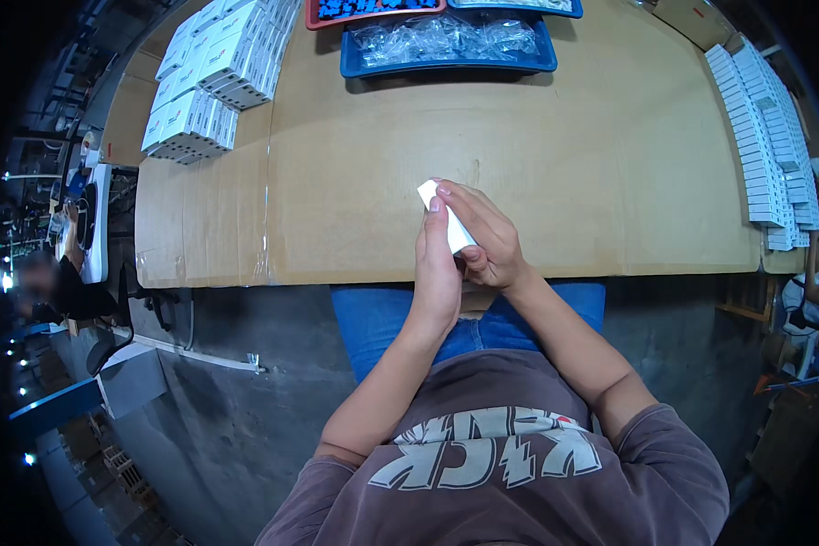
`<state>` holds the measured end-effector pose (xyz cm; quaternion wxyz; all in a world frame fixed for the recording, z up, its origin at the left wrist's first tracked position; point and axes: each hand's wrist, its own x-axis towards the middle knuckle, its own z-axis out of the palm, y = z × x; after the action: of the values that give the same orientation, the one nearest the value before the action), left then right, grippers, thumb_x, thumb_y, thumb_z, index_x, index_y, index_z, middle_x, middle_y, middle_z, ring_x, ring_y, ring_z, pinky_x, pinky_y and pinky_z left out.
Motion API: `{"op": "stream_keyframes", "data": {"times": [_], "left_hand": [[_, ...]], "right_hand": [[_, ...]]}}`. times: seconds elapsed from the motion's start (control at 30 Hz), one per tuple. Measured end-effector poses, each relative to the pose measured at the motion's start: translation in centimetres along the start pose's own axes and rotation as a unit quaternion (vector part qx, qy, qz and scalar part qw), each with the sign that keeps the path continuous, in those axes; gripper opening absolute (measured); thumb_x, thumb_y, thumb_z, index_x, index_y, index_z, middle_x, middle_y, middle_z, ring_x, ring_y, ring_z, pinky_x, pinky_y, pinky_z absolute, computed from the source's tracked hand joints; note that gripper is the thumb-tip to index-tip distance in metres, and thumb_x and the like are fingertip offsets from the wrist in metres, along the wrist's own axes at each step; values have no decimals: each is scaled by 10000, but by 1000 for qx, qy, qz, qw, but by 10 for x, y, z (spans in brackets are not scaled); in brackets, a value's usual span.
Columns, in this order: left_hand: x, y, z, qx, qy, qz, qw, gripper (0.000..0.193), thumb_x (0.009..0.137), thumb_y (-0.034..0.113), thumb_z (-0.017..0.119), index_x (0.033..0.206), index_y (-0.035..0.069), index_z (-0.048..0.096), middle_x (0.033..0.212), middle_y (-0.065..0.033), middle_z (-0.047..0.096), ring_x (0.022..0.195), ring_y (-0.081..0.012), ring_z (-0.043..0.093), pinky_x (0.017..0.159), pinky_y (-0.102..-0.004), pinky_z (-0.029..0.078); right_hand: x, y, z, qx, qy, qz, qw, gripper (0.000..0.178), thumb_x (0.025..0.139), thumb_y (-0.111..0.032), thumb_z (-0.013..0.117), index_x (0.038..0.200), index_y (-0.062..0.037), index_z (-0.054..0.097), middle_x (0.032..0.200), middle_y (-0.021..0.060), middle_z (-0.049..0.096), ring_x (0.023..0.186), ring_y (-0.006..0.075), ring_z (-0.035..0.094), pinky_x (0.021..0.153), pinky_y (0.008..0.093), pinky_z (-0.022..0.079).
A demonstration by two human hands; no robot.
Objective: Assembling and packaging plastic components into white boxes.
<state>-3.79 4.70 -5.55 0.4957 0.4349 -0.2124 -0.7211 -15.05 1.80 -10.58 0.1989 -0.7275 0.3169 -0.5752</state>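
While the left hand (439, 268) presses against one side of a small white carton (460, 235), thumb laid along it and other fingers mostly hidden, the right hand (495, 235) curls round the opposite side, fingers together and thumb bent near the lower end. Clasped between them, the carton sits tilted over the brown tabletop (355, 182), close to its near edge.

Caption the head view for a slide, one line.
Left hand and right hand hold a small white item over a cardboard-covered table, stacked white boxes to both sides, trays beyond.
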Motion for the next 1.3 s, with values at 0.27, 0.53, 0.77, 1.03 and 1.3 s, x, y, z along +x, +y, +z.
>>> {"op": "stream_keyframes", "data": {"times": [0.27, 0.53, 0.77, 1.03, 1.3], "left_hand": [[0, -5, -5, 0, 9, 0, 1000, 533, 1099, 539, 446, 1339, 75, 553, 1134, -13, 645, 1030, -87, 627, 865, -270, 509], [-4, 3, -1, -11, 19, 4, 1000, 556, 1095, 550, 447, 1369, 74, 535, 1170, -20, 634, 1063, -92, 622, 890, -271, 506], [-4, -2, -3, -22, 23, -9, 999, 536, 1090, 550, 457, 1359, 94, 539, 1128, -2, 634, 1022, -86, 625, 861, -274, 512], [-7, 5, -1, -21, 16, 3, 1000, 528, 1100, 540, 430, 1386, 105, 521, 1183, -17, 621, 1092, -110, 610, 925, -304, 508], [5, 9, -10, 56, 5, 45, 997, 661, 1107, 509, 425, 1598, 73, 349, 1402, -84, 559, 1256, -168, 564, 1062, -351, 455]], "right_hand": [[-2, -1, 2, 2, -1, 0, 1000, 716, 1093, -542, 405, 1363, 93, 598, 1327, 317, 635, 1197, 488, 652, 994, 488, 546], [-1, -2, 7, 2, -2, -3, 1000, 714, 1093, -538, 406, 1360, 96, 597, 1331, 312, 635, 1201, 490, 650, 997, 494, 548], [-4, -2, 6, 2, -2, 4, 1000, 703, 1102, -527, 386, 1359, 93, 598, 1332, 308, 636, 1194, 488, 654, 993, 490, 555], [1, -4, 3, 35, -22, 26, 999, 691, 1107, -517, 384, 1406, 77, 572, 1383, 293, 612, 1249, 471, 623, 1049, 497, 515], [12, -24, -15, 184, -19, 225, 957, 596, 1085, -460, 511, 1483, -19, 559, 1581, 217, 480, 1453, 343, 483, 1164, 445, 408]]}}
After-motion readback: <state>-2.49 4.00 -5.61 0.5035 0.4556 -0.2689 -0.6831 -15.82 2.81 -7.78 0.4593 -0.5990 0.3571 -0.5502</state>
